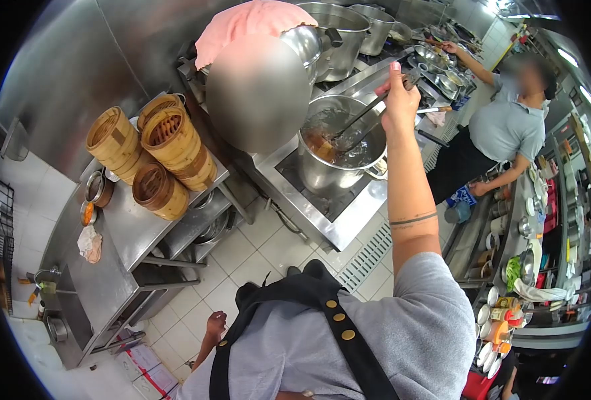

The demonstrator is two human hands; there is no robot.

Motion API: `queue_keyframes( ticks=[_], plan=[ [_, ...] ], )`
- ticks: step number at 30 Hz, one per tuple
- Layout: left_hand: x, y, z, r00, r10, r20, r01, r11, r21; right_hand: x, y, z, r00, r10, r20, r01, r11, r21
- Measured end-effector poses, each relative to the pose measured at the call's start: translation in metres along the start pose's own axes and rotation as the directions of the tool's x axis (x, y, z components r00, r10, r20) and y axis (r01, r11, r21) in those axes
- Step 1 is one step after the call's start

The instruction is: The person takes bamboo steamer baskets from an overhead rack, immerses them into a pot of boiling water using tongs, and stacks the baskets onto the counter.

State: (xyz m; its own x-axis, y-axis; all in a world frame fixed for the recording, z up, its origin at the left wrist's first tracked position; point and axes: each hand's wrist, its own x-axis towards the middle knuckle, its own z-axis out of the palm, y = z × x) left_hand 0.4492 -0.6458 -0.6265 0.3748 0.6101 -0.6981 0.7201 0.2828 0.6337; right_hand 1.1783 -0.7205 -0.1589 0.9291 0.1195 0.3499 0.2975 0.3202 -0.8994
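My right hand (401, 100), thumb pointing up, is closed round the upper end of a pair of long metal tongs (362, 119). The tongs reach down into a tall steel pot (339, 177) of liquid on the stove. Close to their tips, a brown piece (322, 147) shows in the liquid; whether they grip it I cannot tell. A second handle (434, 109) with a wooden end lies just behind my right hand. Low at my side, my left hand (216, 325) hangs with loosely bent fingers and nothing visible in it.
Bamboo steamers (154, 190) are stacked on a steel table (135, 230) to the left. Larger pots (343, 40) and a pink cloth (249, 30) are at the back. A co-worker (505, 130) stands at the right beside a shelf of dishes (509, 220). A floor drain (369, 257) runs below the stove.
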Motion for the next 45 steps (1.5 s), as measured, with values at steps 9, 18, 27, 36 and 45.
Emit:
queue_keyframes(
  ticks=[9,18,27,36,45],
  plan=[
    [0.000,0.033,0.006,0.998,-0.067,0.007,0.067,0.956,-0.284,-0.010,0.033,-0.003,0.968,0.160,-0.193,-0.148,0.986,0.074],
    [-0.031,0.068,-0.005,0.981,-0.192,-0.024,0.186,0.970,-0.157,-0.019,0.018,-0.017,0.989,-0.031,0.146,0.008,0.988,0.155],
    [-0.008,0.060,0.004,0.959,-0.270,-0.086,0.245,0.943,-0.227,-0.034,-0.008,-0.021,0.959,-0.120,0.258,0.074,0.981,0.180],
    [0.031,0.025,-0.001,0.970,-0.241,-0.043,0.229,0.954,-0.192,-0.026,0.030,-0.031,0.980,-0.019,0.197,-0.012,0.987,0.157],
    [0.015,0.052,-0.006,0.966,-0.249,-0.068,0.229,0.949,-0.218,-0.026,0.053,-0.021,0.972,-0.048,0.229,0.092,0.978,-0.188]
  ],
)
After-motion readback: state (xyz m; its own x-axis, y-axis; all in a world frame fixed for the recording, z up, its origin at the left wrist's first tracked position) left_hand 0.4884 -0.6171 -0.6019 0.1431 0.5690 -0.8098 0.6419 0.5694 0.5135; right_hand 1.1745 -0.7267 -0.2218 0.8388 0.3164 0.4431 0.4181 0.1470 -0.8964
